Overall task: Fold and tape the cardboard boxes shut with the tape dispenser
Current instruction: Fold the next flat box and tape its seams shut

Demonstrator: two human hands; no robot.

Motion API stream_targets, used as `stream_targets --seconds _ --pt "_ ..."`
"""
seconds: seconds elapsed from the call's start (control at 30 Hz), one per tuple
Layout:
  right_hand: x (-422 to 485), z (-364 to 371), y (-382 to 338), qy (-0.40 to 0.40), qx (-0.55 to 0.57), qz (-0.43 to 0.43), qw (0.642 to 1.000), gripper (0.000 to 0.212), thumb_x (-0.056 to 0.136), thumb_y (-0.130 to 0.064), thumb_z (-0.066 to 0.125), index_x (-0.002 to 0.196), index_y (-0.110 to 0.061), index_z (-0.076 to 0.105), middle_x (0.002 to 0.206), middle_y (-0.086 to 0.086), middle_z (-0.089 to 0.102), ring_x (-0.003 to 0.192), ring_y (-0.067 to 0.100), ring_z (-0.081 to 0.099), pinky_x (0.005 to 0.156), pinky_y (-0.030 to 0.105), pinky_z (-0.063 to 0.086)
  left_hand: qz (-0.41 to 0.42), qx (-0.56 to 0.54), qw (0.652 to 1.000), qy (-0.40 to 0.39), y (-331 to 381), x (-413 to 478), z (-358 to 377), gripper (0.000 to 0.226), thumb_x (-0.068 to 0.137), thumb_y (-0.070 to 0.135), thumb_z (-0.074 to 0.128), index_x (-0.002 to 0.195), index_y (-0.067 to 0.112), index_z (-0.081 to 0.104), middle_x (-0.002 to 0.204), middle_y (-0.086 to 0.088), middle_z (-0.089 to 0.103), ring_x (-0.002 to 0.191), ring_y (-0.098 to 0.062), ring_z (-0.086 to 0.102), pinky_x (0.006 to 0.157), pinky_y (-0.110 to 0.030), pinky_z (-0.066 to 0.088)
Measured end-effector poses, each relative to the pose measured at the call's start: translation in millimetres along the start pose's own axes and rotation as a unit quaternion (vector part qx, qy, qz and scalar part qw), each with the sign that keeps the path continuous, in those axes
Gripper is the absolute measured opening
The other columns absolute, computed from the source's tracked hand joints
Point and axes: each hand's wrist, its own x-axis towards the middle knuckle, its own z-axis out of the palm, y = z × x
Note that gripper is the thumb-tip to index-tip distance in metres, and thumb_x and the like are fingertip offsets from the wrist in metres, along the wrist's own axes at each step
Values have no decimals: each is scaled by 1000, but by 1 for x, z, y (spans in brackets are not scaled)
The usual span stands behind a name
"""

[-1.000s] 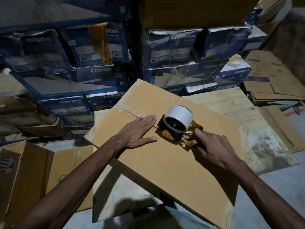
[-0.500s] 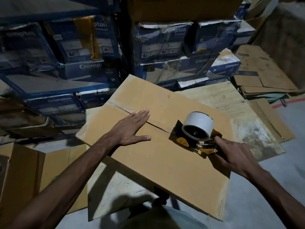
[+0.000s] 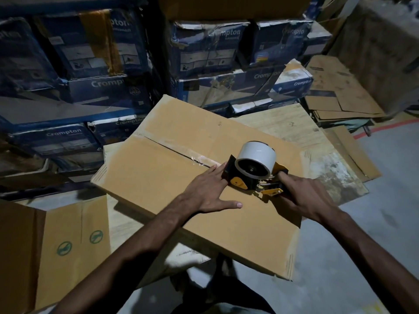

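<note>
Grip on the tool: the right grip [image 3: 306, 196] is closed round the handle of the tape dispenser [image 3: 249, 177], with the fingers curled so that the handle itself is hidden. The dispenser is black with yellow parts and carries a white tape roll [image 3: 256, 155]. It sits on the top face of the cardboard box [image 3: 154, 177], on the centre seam [image 3: 172, 148] where the two flaps meet.

The left grip [image 3: 208, 189] holds nothing. It lies flat on the near flap with fingers straight and thumb spread toward the person, its fingertips at the dispenser's black front plate. Shiny clear tape shows along the seam beyond the fingertips, toward the box's far end. The box is plain brown and rests at an angle across a pale wooden counter [image 3: 283, 123], its near corner overhanging the edge.

Surroundings: behind the counter stand stacked blue cartons [image 3: 108, 85], dented and torn, lettered "Crompton" in white. One carries a round badge too small to read. At lower left stands a brown carton [image 3: 68, 223] stamped with two green circular marks whose contents are illegible. Flattened cardboard sheets [image 3: 335, 91] lie piled at right, with faint print that cannot be read. The grey floor [image 3: 385, 234] shows a red line [image 3: 385, 128].
</note>
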Motion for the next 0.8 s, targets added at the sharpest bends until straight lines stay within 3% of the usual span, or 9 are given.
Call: stream_targets --seconds 0.1,0.33,0.43,0.57,0.8 --pt "-1 -3 -1 -8 0 -10 1000 43 89 -35 75 110 -28 38 98 -2 70 67 22 62 52 27 31 -12 0 1000 15 6 -2 1 100 90 89 31 165 26 13 173 -2 12 159 -14 10 130 -40 12" --pt "-1 -4 3 -12 25 -19 999 37 97 -35 64 117 -31 33 104 -5 67 79 21 64 62 36 54 -25 16 1000 0 12 -1 -5 91 95 85 30 162 25 21 169 -3 26 153 -18 28 129 -42 17" --pt "-5 -4 11 -8 37 -26 999 37 95 -33 64 116 -31 34 101 -4 67 78 24 65 61 39 56 -29 52 998 -13 11 0 -4 92 96 83 27 162 19 26 172 -3 18 158 -17 15 130 -38 8" --pt "-26 -7 33 -12 47 -32 998 38 93 -33 65 115 -31 34 100 -5 68 78 27 65 58 37 53 -48 64 996 -41 13 0 -3 98 97 83 24 166 22 -10 172 3 -12 158 -7 -13 130 -32 -2" --pt "-79 -16 71 -4 30 -21 999 38 90 -30 66 107 -31 31 91 -5 65 67 27 62 52 34 48 -51 82 994 -53 15 -1 -4 96 97 83 23 165 23 -11 171 8 -19 156 -2 -19 130 -32 -2"
